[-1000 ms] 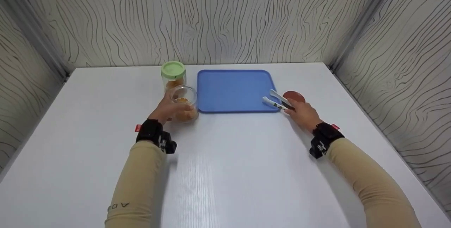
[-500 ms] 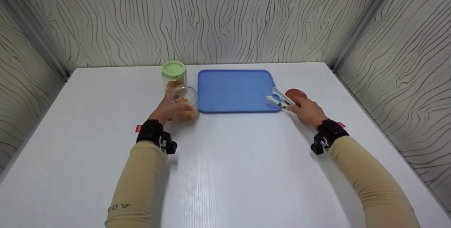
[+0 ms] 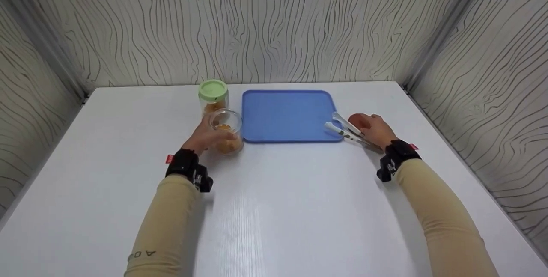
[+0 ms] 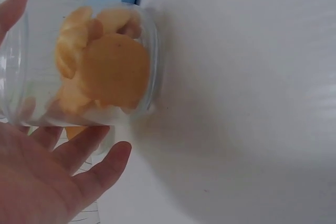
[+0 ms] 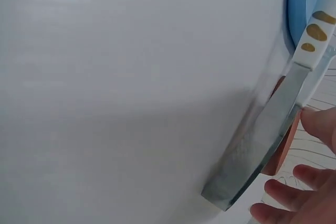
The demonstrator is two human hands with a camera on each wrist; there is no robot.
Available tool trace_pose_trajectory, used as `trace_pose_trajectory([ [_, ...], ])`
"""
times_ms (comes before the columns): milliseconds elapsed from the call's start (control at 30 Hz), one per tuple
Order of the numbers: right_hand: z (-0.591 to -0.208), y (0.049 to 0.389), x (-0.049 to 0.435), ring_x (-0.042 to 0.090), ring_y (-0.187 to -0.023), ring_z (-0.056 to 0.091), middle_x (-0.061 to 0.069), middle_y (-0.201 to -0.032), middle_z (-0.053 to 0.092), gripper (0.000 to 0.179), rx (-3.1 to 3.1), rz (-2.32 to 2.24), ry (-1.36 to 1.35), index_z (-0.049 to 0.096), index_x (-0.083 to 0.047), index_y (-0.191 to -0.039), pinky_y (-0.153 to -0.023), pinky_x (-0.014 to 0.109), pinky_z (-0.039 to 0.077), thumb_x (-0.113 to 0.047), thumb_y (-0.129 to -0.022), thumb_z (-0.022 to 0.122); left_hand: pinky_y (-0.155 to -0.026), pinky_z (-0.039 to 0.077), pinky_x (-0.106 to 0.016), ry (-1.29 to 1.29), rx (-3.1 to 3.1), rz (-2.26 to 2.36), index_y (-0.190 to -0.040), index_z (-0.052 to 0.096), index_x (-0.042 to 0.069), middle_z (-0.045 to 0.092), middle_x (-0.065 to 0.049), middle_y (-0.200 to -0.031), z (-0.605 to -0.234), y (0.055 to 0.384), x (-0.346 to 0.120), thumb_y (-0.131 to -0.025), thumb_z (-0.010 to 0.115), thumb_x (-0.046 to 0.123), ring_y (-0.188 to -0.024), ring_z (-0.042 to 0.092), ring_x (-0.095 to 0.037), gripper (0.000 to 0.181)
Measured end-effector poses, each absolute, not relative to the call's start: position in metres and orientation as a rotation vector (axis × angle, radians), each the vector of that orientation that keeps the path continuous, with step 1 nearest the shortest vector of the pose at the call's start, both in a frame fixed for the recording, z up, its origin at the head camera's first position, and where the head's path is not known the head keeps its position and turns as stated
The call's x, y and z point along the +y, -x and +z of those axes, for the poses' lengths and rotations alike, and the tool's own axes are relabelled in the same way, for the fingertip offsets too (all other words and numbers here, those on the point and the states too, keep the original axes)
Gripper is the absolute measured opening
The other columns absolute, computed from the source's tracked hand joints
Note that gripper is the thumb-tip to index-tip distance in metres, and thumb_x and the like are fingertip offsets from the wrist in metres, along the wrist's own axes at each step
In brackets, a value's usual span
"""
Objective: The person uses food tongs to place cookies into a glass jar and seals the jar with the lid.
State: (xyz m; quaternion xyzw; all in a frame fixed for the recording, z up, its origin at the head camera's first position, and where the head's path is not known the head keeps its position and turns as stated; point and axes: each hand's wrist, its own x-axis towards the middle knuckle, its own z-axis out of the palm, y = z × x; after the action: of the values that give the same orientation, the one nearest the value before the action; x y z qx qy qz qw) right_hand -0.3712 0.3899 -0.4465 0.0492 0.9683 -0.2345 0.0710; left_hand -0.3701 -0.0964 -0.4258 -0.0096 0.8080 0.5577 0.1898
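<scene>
My left hand [image 3: 204,136] holds a lidless clear glass jar [image 3: 233,146] by its side. Round golden biscuits [image 4: 115,69] lie at the bottom of the jar in the left wrist view. My right hand [image 3: 379,133] is at a reddish-brown disc [image 3: 358,119], which looks like a jar lid, with fingers loosely spread around its edge. Beside that hand lie metal tongs [image 5: 260,137] with white patterned tips, the tips over the right edge of the blue tray [image 3: 289,116]. My thumb is close to the disc and tongs; whether it touches either cannot be told.
A second jar with a light green lid [image 3: 212,90] and similar contents stands just behind the held jar. The white table [image 3: 291,208] runs back to a wood-grain patterned wall [image 3: 265,28], with another such wall at the right.
My right hand has let go of the tongs, which now lie against the tray's edge, and has shifted onto the reddish-brown disc. The left hand keeps the jar in place.
</scene>
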Motion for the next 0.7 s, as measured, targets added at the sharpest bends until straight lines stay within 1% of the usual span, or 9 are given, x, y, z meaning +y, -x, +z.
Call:
trace_pose_trajectory([
  [67,-0.449,0.375,0.394,0.057,-0.140,0.026,0.040,-0.155,0.017,0.060,2.889,-0.720,-0.147,0.024,0.000,-0.157,-0.115,0.066,0.023,-0.013,-0.103,0.047,-0.119,0.022,-0.055,0.027,2.273,1.554,-0.161,0.006,0.017,0.019,-0.018,-0.164,-0.427,0.370,-0.097,-0.081,0.080,0.034,-0.149,0.021,-0.034,0.111],
  [167,-0.451,0.380,0.400,0.052,-0.140,0.029,0.036,-0.156,0.024,0.063,2.834,-0.805,-0.158,0.021,-0.002,-0.158,-0.116,0.064,0.024,-0.016,-0.104,0.050,-0.119,0.021,-0.056,0.006,2.272,1.546,-0.161,0.003,0.016,0.018,-0.020,-0.164,-0.425,0.370,-0.098,-0.081,0.079,0.034,-0.149,0.021,-0.036,0.112],
  [233,-0.452,0.383,0.402,0.050,-0.142,0.028,0.034,-0.157,0.025,0.065,2.799,-0.865,-0.159,0.020,-0.003,-0.159,-0.117,0.062,0.022,-0.017,-0.103,0.052,-0.119,0.022,-0.057,-0.012,2.272,1.534,-0.162,-0.001,0.017,0.015,-0.020,-0.165,-0.424,0.370,-0.098,-0.082,0.078,0.034,-0.150,0.020,-0.036,0.113],
  [300,-0.452,0.386,0.403,0.051,-0.144,0.024,0.035,-0.158,0.021,0.068,2.777,-0.882,-0.133,0.019,-0.001,-0.158,-0.119,0.061,0.019,-0.018,-0.103,0.054,-0.118,0.022,-0.060,-0.029,2.273,1.518,-0.162,-0.002,0.019,0.013,-0.020,-0.166,-0.421,0.369,-0.099,-0.082,0.077,0.034,-0.150,0.018,-0.038,0.113],
  [433,-0.451,0.392,0.405,0.056,-0.146,0.012,0.041,-0.158,0.007,0.073,2.785,-0.784,-0.055,0.017,0.005,-0.156,-0.120,0.062,0.014,-0.020,-0.101,0.056,-0.115,0.023,-0.064,-0.054,2.274,1.498,-0.162,0.002,0.021,0.012,-0.020,-0.166,-0.419,0.368,-0.100,-0.082,0.076,0.032,-0.150,0.018,-0.039,0.110],
  [500,-0.451,0.395,0.406,0.057,-0.145,0.014,0.042,-0.157,0.005,0.075,2.778,-0.744,-0.035,0.015,0.007,-0.156,-0.119,0.062,0.015,-0.020,-0.100,0.057,-0.114,0.024,-0.064,-0.050,2.274,1.496,-0.162,0.005,0.020,0.014,-0.019,-0.166,-0.419,0.368,-0.099,-0.082,0.077,0.032,-0.149,0.020,-0.039,0.109],
  [567,-0.452,0.398,0.408,0.057,-0.144,0.018,0.042,-0.157,0.006,0.076,2.771,-0.731,-0.026,0.014,0.007,-0.156,-0.119,0.062,0.018,-0.020,-0.099,0.058,-0.114,0.024,-0.064,-0.049,2.272,1.496,-0.162,0.006,0.020,0.015,-0.020,-0.166,-0.420,0.369,-0.099,-0.081,0.077,0.033,-0.149,0.020,-0.039,0.109],
  [700,-0.452,0.404,0.411,0.055,-0.137,0.031,0.041,-0.154,0.021,0.079,2.761,-0.754,-0.001,0.013,0.006,-0.157,-0.116,0.061,0.025,-0.018,-0.097,0.060,-0.116,0.023,-0.064,-0.032,2.256,1.522,-0.162,0.007,0.020,0.015,-0.019,-0.166,-0.420,0.370,-0.098,-0.080,0.079,0.032,-0.149,0.020,-0.038,0.109],
])
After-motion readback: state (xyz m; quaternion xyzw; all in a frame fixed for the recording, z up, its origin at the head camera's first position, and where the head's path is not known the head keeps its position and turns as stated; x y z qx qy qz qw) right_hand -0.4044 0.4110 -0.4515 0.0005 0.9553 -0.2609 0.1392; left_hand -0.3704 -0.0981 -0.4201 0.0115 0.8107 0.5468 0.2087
